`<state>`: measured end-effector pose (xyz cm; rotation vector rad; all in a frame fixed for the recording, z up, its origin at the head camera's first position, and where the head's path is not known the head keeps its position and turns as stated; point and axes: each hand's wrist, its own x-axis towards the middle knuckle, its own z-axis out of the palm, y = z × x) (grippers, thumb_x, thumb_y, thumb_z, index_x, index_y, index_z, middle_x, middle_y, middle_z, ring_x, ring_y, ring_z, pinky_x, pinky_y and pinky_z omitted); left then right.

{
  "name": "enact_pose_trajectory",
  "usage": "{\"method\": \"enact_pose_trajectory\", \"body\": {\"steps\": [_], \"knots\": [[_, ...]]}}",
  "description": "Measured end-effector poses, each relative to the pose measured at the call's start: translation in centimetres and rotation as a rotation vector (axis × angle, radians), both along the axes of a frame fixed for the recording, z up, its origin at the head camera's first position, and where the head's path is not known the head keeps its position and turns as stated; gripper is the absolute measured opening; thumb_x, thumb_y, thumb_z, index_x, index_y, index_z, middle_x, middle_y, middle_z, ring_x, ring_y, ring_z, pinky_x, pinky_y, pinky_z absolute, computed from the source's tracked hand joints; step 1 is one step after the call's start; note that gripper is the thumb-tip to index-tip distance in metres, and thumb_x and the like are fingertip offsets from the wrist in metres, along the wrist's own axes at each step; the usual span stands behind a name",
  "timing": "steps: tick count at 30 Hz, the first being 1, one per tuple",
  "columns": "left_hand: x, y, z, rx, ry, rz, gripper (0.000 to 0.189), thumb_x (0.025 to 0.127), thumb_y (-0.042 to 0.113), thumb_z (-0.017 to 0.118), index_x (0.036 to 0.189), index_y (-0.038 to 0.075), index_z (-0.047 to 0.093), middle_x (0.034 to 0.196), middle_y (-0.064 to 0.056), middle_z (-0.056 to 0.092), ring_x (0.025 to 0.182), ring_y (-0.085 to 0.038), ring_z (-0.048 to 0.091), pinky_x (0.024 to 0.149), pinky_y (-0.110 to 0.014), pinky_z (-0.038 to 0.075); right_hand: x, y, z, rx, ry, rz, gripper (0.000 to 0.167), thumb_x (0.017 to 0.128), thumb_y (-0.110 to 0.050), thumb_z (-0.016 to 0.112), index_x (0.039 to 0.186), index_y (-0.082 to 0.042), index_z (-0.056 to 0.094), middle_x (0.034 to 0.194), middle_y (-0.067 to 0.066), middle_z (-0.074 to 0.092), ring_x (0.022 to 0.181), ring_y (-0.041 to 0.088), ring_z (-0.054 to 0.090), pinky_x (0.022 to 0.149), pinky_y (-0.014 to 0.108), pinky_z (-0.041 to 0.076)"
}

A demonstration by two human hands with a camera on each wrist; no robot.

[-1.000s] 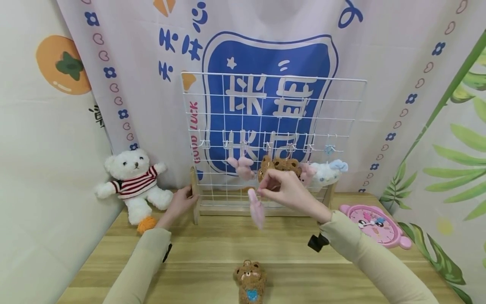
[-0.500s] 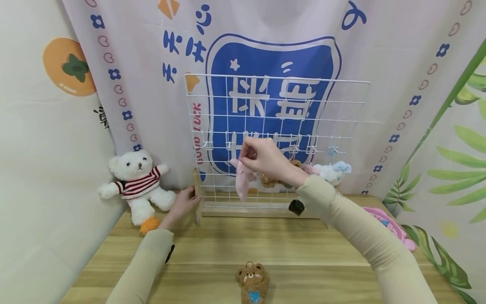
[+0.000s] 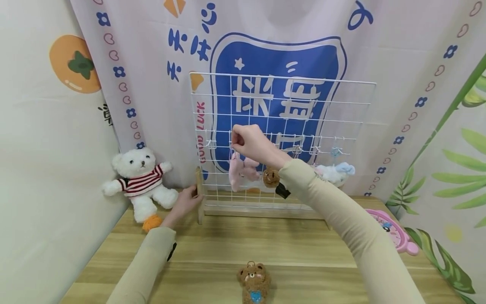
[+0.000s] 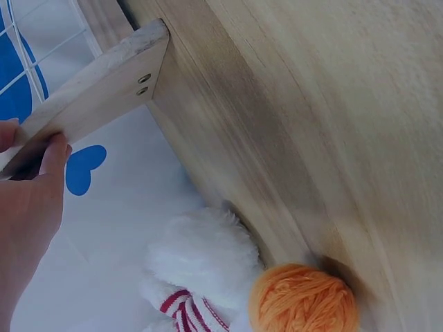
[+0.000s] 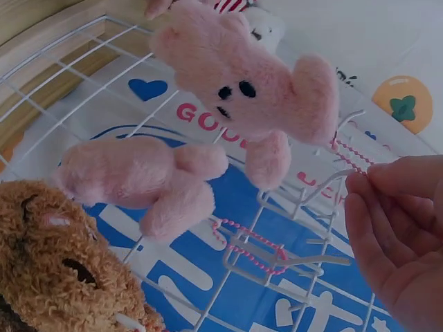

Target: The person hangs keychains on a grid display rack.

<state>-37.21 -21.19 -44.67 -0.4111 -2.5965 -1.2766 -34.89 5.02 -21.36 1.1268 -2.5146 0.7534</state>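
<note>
My right hand [image 3: 250,141] pinches the pink bead chain [image 5: 354,156] of a pink plush keychain [image 5: 242,90], which dangles below the fingertips. In the right wrist view the chain is right at a white hook [image 5: 320,188] on the wire grid rack [image 3: 281,77]. Beside it, another pink plush keychain [image 5: 131,173] hangs by its own chain from the neighbouring hook. My left hand [image 3: 184,203] grips the rack's wooden side post [image 4: 111,86], fingers and thumb on either side of it. A brown bear keychain [image 3: 253,280] lies face up on the table near the front.
Farther right on the rack hang a brown plush [image 3: 271,177] and a white plush with blue ears [image 3: 336,173], partly behind my right arm. A white teddy bear [image 3: 139,173] and an orange yarn ball [image 4: 304,302] sit left. A pink clock [image 3: 392,232] lies right.
My right hand has carried the pink plush keychain left and up, from in front of the brown plushes to a hook left of the other pink plush. The left hand stays on the post.
</note>
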Motion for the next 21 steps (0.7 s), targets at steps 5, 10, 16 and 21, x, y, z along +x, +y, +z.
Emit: {"method": "enact_pose_trajectory", "body": {"steps": [5,10,16,21], "knots": [[0.1,0.1,0.1,-0.01,0.003,0.012,0.033,0.096,0.009,0.059,0.122,-0.011,0.059,0.124,-0.032,0.064,0.118,-0.044,0.062,0.099,-0.054,0.052,-1.0,-0.3,-0.2,0.037,-0.001,-0.028,0.005,0.094,0.0,0.061,0.089,-0.002,0.062,0.087,0.01,0.067,0.075,0.017,0.058,0.067,0.021,0.05],[0.2,0.2,0.2,0.001,-0.007,0.011,0.035,0.096,0.01,0.059,0.125,-0.01,0.059,0.126,-0.032,0.064,0.12,-0.044,0.061,0.1,-0.054,0.051,-1.6,-0.3,-0.3,0.05,-0.013,-0.052,0.006,0.094,-0.002,0.061,0.089,-0.004,0.061,0.087,0.009,0.066,0.076,0.018,0.057,0.068,0.022,0.05],[0.1,0.0,0.2,0.002,-0.004,0.006,0.036,0.096,0.009,0.058,0.127,-0.01,0.057,0.127,-0.032,0.063,0.121,-0.043,0.06,0.101,-0.054,0.051,-2.2,-0.6,-0.1,0.09,-0.018,-0.071,0.006,0.093,-0.002,0.061,0.088,-0.005,0.06,0.084,0.009,0.065,0.076,0.018,0.058,0.067,0.022,0.048],[0.1,0.1,0.2,0.004,-0.003,0.008,0.036,0.096,0.009,0.058,0.127,-0.01,0.057,0.126,-0.032,0.063,0.119,-0.042,0.061,0.1,-0.054,0.052,-2.0,-0.8,-0.2,0.113,-0.053,-0.081,0.005,0.093,-0.001,0.061,0.09,-0.005,0.061,0.085,0.009,0.065,0.077,0.019,0.059,0.068,0.022,0.05]]}}
